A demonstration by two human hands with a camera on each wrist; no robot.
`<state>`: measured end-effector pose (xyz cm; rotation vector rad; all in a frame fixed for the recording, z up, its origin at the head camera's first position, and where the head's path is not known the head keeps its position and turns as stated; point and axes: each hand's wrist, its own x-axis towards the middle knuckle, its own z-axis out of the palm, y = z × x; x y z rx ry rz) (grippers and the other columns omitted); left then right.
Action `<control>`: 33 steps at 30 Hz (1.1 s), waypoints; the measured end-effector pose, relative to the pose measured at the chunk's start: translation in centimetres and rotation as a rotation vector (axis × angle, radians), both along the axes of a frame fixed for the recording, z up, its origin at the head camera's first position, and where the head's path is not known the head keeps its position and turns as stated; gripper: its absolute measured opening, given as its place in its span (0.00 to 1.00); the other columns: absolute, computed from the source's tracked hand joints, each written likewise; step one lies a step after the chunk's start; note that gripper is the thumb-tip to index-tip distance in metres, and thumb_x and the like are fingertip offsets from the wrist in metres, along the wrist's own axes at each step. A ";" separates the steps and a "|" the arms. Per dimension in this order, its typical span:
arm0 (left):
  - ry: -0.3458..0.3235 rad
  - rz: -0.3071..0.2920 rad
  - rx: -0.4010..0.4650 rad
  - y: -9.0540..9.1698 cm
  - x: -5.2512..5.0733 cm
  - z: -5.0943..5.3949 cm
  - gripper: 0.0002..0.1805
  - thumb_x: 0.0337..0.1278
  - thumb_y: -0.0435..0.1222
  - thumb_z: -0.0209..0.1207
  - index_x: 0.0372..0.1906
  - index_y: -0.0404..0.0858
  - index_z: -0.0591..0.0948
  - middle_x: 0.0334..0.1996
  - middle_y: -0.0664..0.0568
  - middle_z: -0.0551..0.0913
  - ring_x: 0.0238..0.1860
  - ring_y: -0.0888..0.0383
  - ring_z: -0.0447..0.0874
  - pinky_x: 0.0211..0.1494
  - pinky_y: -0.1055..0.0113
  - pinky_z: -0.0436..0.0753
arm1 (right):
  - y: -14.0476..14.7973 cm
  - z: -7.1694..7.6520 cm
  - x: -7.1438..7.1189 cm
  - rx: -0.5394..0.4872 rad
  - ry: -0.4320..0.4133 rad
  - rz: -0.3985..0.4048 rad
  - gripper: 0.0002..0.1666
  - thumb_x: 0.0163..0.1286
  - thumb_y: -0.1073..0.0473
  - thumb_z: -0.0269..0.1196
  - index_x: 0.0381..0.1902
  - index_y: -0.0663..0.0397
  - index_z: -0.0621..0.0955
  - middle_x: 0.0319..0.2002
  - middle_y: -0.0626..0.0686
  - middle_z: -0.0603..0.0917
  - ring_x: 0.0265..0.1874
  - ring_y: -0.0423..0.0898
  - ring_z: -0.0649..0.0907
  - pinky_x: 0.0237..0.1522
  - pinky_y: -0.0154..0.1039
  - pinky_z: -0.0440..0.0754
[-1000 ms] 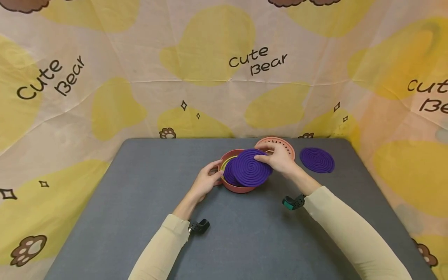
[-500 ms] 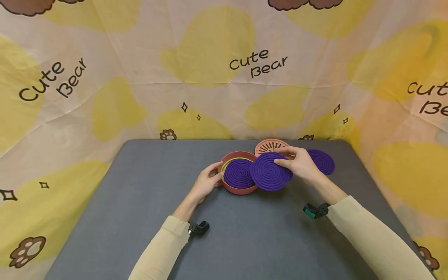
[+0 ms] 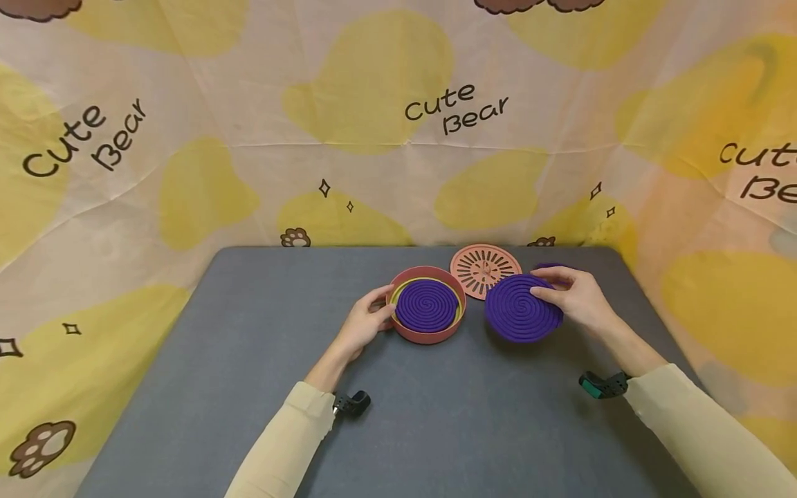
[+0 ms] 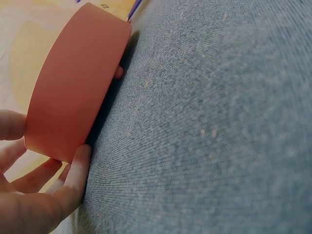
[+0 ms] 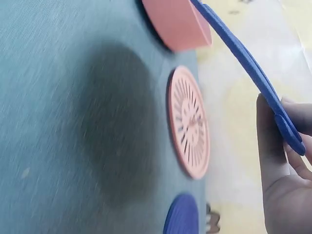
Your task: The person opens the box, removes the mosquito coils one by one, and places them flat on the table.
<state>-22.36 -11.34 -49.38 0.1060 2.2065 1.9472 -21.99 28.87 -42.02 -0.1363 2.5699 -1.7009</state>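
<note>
A round pink container (image 3: 429, 338) stands on the table with a purple spiral coaster (image 3: 426, 305) and a yellow-green rim inside. My left hand (image 3: 361, 324) grips its left side; in the left wrist view the fingers hold the container wall (image 4: 73, 78). Right of the container, my right hand (image 3: 580, 299) pinches another purple spiral coaster (image 3: 521, 308) by its right edge. The right wrist view shows this coaster (image 5: 248, 63) edge-on, raised above the table, between thumb and fingers of the hand (image 5: 287, 185).
Behind the held coaster lies a pink slotted lid (image 3: 476, 268) flat on the table (image 3: 280, 290). One more purple coaster (image 5: 183, 217) lies near the lid, mostly hidden behind my right hand in the head view. A patterned cloth hangs behind the table.
My right hand has carried its coaster rightward, away from above the container, uncovering the coaster inside and the lid. My left hand has stayed on the container.
</note>
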 end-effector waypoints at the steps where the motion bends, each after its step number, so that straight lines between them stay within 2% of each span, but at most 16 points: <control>1: 0.000 0.000 0.001 0.0 0.0 0.0 0.26 0.75 0.33 0.56 0.74 0.42 0.71 0.66 0.41 0.73 0.61 0.45 0.78 0.53 0.54 0.86 | 0.5 -0.1 0.1 0.006 0.005 -0.010 0.30 0.68 0.58 0.71 0.62 0.69 0.78 0.45 0.50 0.85 0.37 0.34 0.86 0.37 0.33 0.87; 5: -0.002 0.001 0.001 -0.1 -0.1 -0.1 0.26 0.74 0.33 0.57 0.74 0.43 0.72 0.65 0.41 0.73 0.61 0.46 0.78 0.53 0.54 0.86 | 2.7 -0.8 0.5 0.043 0.026 -0.054 0.31 0.69 0.56 0.71 0.63 0.70 0.77 0.43 0.39 0.83 0.39 0.31 0.83 0.38 0.28 0.84; 10: 0.005 0.003 -0.004 -0.1 0.0 -0.2 0.26 0.74 0.33 0.57 0.73 0.44 0.72 0.66 0.41 0.73 0.61 0.46 0.78 0.53 0.53 0.86 | 5.3 -1.5 1.1 0.076 0.033 -0.092 0.31 0.70 0.55 0.69 0.64 0.69 0.77 0.45 0.35 0.81 0.43 0.28 0.80 0.42 0.22 0.79; 13: 0.009 0.001 -0.005 -0.1 -0.1 -0.3 0.26 0.75 0.33 0.57 0.73 0.44 0.72 0.66 0.41 0.73 0.62 0.46 0.78 0.54 0.52 0.86 | 7.0 -2.0 1.4 0.027 0.030 -0.106 0.26 0.70 0.58 0.69 0.62 0.64 0.79 0.42 0.32 0.83 0.41 0.29 0.81 0.40 0.23 0.80; 17: 0.014 -0.003 -0.003 -0.1 -0.1 -0.3 0.26 0.75 0.33 0.57 0.74 0.43 0.71 0.66 0.41 0.73 0.62 0.46 0.77 0.54 0.53 0.85 | 9.3 -2.9 1.7 -0.133 0.015 -0.126 0.17 0.70 0.64 0.68 0.55 0.53 0.85 0.38 0.36 0.85 0.35 0.33 0.82 0.34 0.25 0.81; 21: 0.008 -0.003 0.001 -0.1 0.0 -0.2 0.26 0.75 0.33 0.56 0.74 0.43 0.71 0.66 0.41 0.73 0.62 0.46 0.77 0.53 0.54 0.86 | 11.4 -3.6 2.4 -0.252 0.011 -0.157 0.16 0.69 0.68 0.67 0.50 0.46 0.88 0.37 0.37 0.85 0.33 0.33 0.81 0.33 0.24 0.80; 26: 0.007 0.001 -0.003 0.0 0.0 0.0 0.26 0.75 0.33 0.57 0.74 0.43 0.71 0.66 0.41 0.74 0.62 0.46 0.78 0.53 0.54 0.86 | 13.5 -4.0 3.4 -0.232 0.006 -0.231 0.15 0.69 0.66 0.68 0.49 0.43 0.89 0.39 0.32 0.84 0.37 0.29 0.79 0.35 0.20 0.78; 30: 0.005 0.006 -0.014 0.0 0.0 0.1 0.26 0.75 0.34 0.57 0.74 0.44 0.72 0.66 0.42 0.74 0.62 0.46 0.78 0.53 0.54 0.86 | 14.8 -4.5 3.9 -0.285 -0.018 -0.270 0.14 0.68 0.67 0.69 0.48 0.45 0.90 0.42 0.29 0.85 0.41 0.25 0.79 0.38 0.18 0.78; 33: 0.001 0.004 -0.013 0.0 0.1 0.1 0.26 0.75 0.34 0.57 0.74 0.44 0.72 0.67 0.42 0.74 0.62 0.46 0.78 0.53 0.53 0.86 | 15.6 -5.1 4.3 -0.260 -0.042 -0.294 0.13 0.68 0.66 0.69 0.46 0.44 0.90 0.39 0.28 0.85 0.40 0.23 0.79 0.38 0.18 0.78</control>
